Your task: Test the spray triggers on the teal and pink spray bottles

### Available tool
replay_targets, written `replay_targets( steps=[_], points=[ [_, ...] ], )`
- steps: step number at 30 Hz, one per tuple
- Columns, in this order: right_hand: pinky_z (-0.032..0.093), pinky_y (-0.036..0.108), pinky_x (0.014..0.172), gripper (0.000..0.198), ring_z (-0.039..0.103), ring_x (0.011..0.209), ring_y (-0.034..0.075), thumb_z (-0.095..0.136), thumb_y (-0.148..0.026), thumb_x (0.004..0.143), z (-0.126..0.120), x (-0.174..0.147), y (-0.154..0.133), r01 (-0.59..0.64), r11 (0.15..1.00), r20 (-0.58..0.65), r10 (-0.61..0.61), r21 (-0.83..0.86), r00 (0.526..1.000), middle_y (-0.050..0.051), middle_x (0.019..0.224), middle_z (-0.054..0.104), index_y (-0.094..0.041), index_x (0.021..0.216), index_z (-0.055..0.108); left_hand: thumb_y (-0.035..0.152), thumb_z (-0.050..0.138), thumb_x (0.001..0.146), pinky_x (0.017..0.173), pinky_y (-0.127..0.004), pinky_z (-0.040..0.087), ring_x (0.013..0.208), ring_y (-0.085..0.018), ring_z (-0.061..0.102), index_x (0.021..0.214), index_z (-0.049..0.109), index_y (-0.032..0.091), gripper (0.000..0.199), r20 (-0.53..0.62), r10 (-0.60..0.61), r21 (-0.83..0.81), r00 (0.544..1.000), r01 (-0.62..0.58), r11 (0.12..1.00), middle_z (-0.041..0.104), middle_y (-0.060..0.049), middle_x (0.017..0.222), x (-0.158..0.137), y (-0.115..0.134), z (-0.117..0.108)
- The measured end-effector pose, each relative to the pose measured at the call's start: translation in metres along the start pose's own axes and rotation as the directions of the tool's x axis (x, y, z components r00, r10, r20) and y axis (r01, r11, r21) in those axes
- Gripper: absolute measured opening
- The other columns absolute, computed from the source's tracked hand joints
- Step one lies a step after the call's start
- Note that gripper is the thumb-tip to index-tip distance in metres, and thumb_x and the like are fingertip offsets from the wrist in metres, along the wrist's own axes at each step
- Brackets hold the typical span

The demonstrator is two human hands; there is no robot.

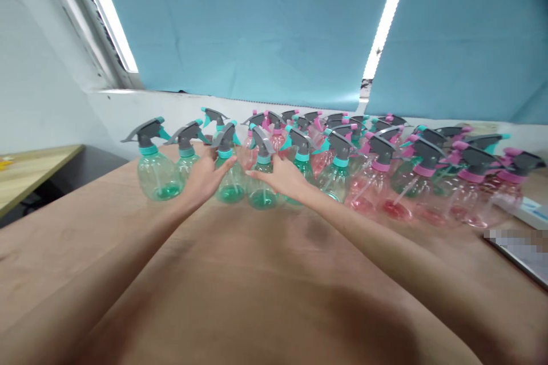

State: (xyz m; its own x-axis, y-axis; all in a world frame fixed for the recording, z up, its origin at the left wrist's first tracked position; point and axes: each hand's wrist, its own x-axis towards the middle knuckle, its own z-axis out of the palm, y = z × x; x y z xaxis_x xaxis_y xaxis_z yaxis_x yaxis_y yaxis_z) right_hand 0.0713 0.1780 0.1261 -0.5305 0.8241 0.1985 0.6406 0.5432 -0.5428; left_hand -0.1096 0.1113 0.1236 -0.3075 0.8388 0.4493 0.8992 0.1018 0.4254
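Note:
Both my hands reach forward to a front row of green spray bottles with grey and turquoise trigger heads. My left hand [204,178] closes round the left side of one green spray bottle [232,191], thumb across its shoulder and the other fingers mostly hidden. Just to the right, my right hand [286,175] grips another green spray bottle [262,198] from its right side, its thumb lying across the front. Both bottles stand upright on the wooden table [240,274]. Farther left is another green spray bottle [158,177].
Several pink spray bottles [370,185] crowd the right side, with more pink and green ones behind. A flat dark-edged object, partly blurred out, [524,256] lies at the right edge. A second table [34,168] stands at left. A blue covering [257,28] hangs behind.

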Motion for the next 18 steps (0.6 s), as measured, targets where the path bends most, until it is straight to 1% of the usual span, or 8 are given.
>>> replay_targets(
  steps=[2,5,8,11,13,15,17,18],
  points=[
    [0.048,0.041,0.081,0.072,0.061,0.105,0.035,0.047,-0.068,0.082,0.002,-0.009,-0.004,0.005,0.995,-0.055,-0.010,-0.099,0.998,0.022,0.115,0.060,-0.008,0.122,0.050,0.056,0.045,0.086,0.097,-0.049,0.042,0.122,-0.036,0.051,0.137,0.037,0.015,0.067,0.003,-0.038,-0.002,0.999,0.038,0.999,0.053,-0.019,0.134,-0.009,-0.001,-0.005],
    [0.049,0.041,0.077,0.071,0.063,0.099,0.033,0.044,-0.068,0.084,0.006,-0.026,-0.011,0.001,0.979,-0.135,-0.030,-0.204,0.990,0.022,0.115,0.060,-0.008,0.120,0.051,0.059,0.048,0.084,0.100,-0.050,0.040,0.129,-0.037,0.045,0.142,0.030,0.014,0.076,0.077,-0.047,-0.016,0.996,0.048,0.999,0.045,-0.020,0.142,-0.025,-0.006,-0.019],
    [0.050,0.040,0.074,0.075,0.065,0.095,0.032,0.043,-0.072,0.082,0.009,-0.042,-0.018,0.016,0.974,-0.148,-0.050,-0.224,0.988,0.022,0.110,0.063,-0.006,0.117,0.051,0.061,0.048,0.082,0.104,-0.049,0.039,0.130,-0.034,0.043,0.137,0.039,0.017,0.071,0.170,-0.058,-0.056,0.984,0.068,0.996,0.045,-0.017,0.142,-0.044,-0.003,-0.038],
    [0.049,0.040,0.071,0.082,0.066,0.092,0.034,0.044,-0.076,0.077,0.009,-0.056,-0.023,0.013,0.980,-0.125,-0.038,-0.200,0.991,0.020,0.100,0.067,-0.005,0.117,0.049,0.062,0.054,0.078,0.105,-0.046,0.039,0.129,-0.032,0.046,0.135,0.041,0.020,0.072,0.287,-0.080,-0.125,0.955,0.120,0.985,0.048,-0.015,0.140,-0.062,0.012,-0.052],
    [0.049,0.040,0.068,0.084,0.067,0.089,0.035,0.043,-0.077,0.077,0.006,-0.065,-0.023,0.015,0.983,-0.092,-0.032,-0.181,0.995,0.019,0.094,0.068,-0.005,0.120,0.046,0.063,0.059,0.075,0.103,-0.046,0.042,0.128,-0.031,0.046,0.135,0.040,0.023,0.074,0.353,-0.085,-0.188,0.932,0.160,0.969,0.048,-0.013,0.140,-0.070,0.026,-0.054],
    [0.049,0.040,0.065,0.081,0.068,0.084,0.035,0.041,-0.076,0.077,0.003,-0.076,-0.022,0.021,0.984,-0.072,-0.034,-0.174,0.997,0.017,0.090,0.069,-0.007,0.120,0.046,0.060,0.063,0.073,0.101,-0.046,0.043,0.129,-0.031,0.045,0.137,0.037,0.026,0.077,0.365,-0.046,-0.269,0.930,0.152,0.951,0.047,-0.011,0.141,-0.075,0.041,-0.052],
    [0.048,0.038,0.063,0.076,0.069,0.081,0.033,0.043,-0.074,0.077,-0.001,-0.090,-0.019,0.040,0.983,-0.075,-0.054,-0.177,0.996,0.014,0.091,0.070,-0.011,0.119,0.047,0.057,0.068,0.070,0.102,-0.046,0.043,0.132,-0.031,0.041,0.140,0.031,0.028,0.084,0.359,0.014,-0.355,0.933,0.123,0.927,0.043,-0.011,0.144,-0.079,0.059,-0.048],
    [0.048,0.037,0.062,0.073,0.069,0.080,0.032,0.044,-0.073,0.076,-0.003,-0.098,-0.017,0.054,0.982,-0.080,-0.069,-0.182,0.994,0.013,0.092,0.070,-0.013,0.118,0.048,0.055,0.069,0.071,0.102,-0.047,0.042,0.133,-0.032,0.039,0.141,0.029,0.026,0.086,0.359,0.052,-0.386,0.932,0.097,0.918,0.042,-0.012,0.144,-0.081,0.069,-0.045]
  ],
)
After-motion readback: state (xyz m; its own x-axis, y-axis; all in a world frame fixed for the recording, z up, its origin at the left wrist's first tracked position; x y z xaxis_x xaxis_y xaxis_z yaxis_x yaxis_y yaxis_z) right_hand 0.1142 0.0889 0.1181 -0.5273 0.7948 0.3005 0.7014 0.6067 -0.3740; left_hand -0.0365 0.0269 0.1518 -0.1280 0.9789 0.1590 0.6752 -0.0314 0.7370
